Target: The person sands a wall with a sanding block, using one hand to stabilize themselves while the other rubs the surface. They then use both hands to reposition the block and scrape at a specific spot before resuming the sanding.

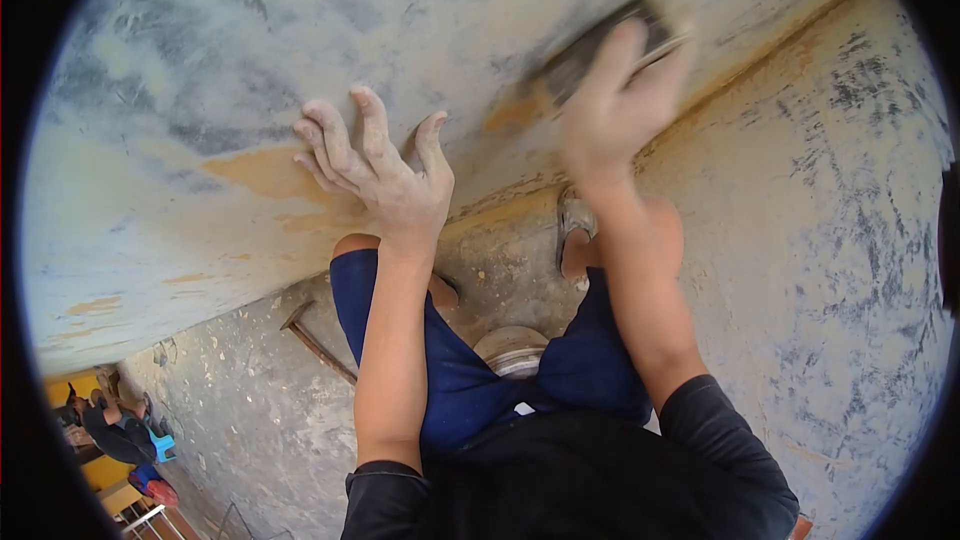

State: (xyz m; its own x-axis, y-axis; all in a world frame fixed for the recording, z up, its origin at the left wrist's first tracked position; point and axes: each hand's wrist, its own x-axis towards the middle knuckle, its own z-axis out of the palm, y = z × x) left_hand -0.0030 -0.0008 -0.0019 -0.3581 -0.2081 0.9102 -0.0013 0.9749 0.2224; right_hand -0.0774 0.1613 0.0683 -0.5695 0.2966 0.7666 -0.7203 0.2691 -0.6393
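My left hand [385, 165], pale with dust, has its fingers spread and bent, fingertips at the patchy grey and white wall [270, 30]. It holds nothing. My right hand [620, 105] is wrapped around a dark, flat sanding block [600, 45], which lies against the wall near the corner. Motion blurs this hand and the block, so the block's face and exact edges are hidden. Tan bare patches [265, 170] show on the wall near my left hand.
A second wall [800, 170] meets the first along a brown corner line. Between my knees stands a round whitish bucket [512, 350]. A hammer-like tool with a long handle [322, 342] lies on the speckled floor [240, 380]. Far left, another person [110, 430] is near a blue stool [161, 443].
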